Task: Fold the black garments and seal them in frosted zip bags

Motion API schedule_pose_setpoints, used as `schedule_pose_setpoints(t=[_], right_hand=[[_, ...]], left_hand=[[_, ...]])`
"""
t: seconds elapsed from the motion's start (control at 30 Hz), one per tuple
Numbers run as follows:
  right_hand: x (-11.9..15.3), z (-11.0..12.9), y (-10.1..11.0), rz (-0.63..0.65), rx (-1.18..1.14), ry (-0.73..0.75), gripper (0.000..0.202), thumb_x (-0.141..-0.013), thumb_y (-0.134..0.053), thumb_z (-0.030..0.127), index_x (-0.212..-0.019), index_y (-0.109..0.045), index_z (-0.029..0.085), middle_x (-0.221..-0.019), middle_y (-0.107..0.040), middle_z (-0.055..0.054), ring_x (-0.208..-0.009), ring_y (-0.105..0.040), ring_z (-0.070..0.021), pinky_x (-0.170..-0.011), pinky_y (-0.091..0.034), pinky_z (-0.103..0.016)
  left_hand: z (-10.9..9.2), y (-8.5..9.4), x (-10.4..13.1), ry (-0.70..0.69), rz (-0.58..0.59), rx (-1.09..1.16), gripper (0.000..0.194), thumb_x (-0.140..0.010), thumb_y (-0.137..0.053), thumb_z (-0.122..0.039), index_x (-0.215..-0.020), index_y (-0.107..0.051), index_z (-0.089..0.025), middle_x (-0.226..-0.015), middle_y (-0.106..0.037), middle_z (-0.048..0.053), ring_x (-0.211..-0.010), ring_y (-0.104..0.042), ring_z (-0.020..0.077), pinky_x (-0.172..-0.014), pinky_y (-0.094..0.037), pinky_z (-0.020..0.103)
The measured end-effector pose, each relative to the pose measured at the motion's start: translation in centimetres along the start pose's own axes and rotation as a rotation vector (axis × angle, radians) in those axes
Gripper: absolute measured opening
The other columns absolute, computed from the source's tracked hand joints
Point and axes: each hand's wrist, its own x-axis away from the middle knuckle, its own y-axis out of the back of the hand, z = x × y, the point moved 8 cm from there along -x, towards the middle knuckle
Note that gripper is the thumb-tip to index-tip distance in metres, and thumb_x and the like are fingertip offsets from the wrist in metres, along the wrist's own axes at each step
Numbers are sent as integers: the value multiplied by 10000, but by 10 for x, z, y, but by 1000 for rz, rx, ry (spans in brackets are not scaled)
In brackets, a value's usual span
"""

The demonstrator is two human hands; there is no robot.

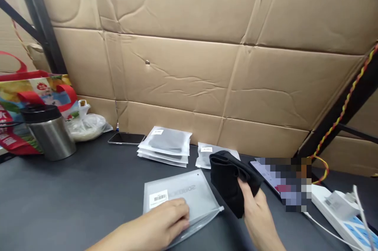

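Note:
A frosted zip bag [189, 188] with a barcode label lies on the dark table, its zip edge toward me and its slider at the right corner. My left hand [168, 219] rests on the bag's near left part, fingers curled at its zip edge. Just right of the bag, my right hand [255, 207] grips a folded black cloth [228, 188], held up off the table with its folds at the top. Behind stand a stack of filled frosted bags [167, 143] and, to its right, another filled bag [206, 156], partly hidden by the cloth.
At the left are a steel bottle [51, 137], a colourful shopping bag [14, 89], a tied plastic bag [88, 125] and a phone [126, 138]. A partly blurred phone [271, 180], a cable and a power strip [339, 215] lie at the right. Cardboard [177, 66] closes off the back.

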Motion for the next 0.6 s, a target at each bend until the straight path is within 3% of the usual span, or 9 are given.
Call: schedule_pose_setpoints(t=[0.07, 0.13, 0.2, 0.27, 0.37, 0.5, 0.6], right_hand=[[9, 32, -11, 161, 27, 260, 492, -976, -382, 475, -1401, -454, 238, -1332, -585, -61, -1258, -507, -284, -1015, -457, -410], [33, 67, -35, 471, 94, 604, 429, -994, -387, 408, -1404, -443, 295, -1382, -538, -18, -1287, -476, -237, -1089, -369, -392], [57, 82, -54, 699, 219, 846, 400, -1009, -395, 304, -1408, -433, 290, -1383, -532, -13, -1295, -461, -183, -1113, -323, -345], [65, 81, -62, 755, 346, 912, 392, -1007, -414, 230, -1397, -450, 229, -1376, -533, -40, -1310, -433, -155, -1110, -308, -298], [68, 70, -66, 786, 441, 933, 389, -991, -467, 261, -1373, -477, 187, -1386, -520, -53, -1321, -411, -155, -1099, -301, -268], [71, 59, -65, 836, 490, 945, 355, -998, -455, 256, -1344, -506, 193, -1353, -553, -31, -1276, -467, -136, -1079, -313, -239], [71, 59, -64, 823, 466, 928, 361, -989, -473, 278, -1343, -505, 210, -1341, -562, -25, -1256, -495, -152, -1067, -347, -251]], left_hand=[[1, -2, -16, -10, -6, 78, 190, -936, -433, -271, -834, -585, -218, -854, -616, -3, -794, -575, 182, -752, -470, 279], [4, -4, -25, -14, 3, 136, 180, -910, -448, -265, -812, -588, -208, -835, -632, -10, -801, -576, 182, -730, -478, 260], [8, -4, -28, -16, 17, 171, 147, -873, -457, -234, -801, -582, -202, -827, -645, -19, -810, -582, 178, -711, -483, 238], [11, -3, -28, -10, 17, 189, 113, -823, -460, -188, -797, -569, -201, -814, -645, -28, -800, -583, 171, -702, -478, 228], [13, 0, -29, 6, -4, 171, 102, -777, -458, -151, -742, -541, -198, -769, -617, -30, -764, -569, 163, -691, -454, 226], [12, 6, -31, 30, -73, 111, 208, -886, -397, -215, -698, -485, -198, -711, -554, -24, -706, -534, 153, -654, -425, 229], [6, 9, -26, 28, -133, 53, 221, -941, -370, -254, -752, -474, -204, -781, -542, -10, -729, -526, 157, -673, -418, 241]])
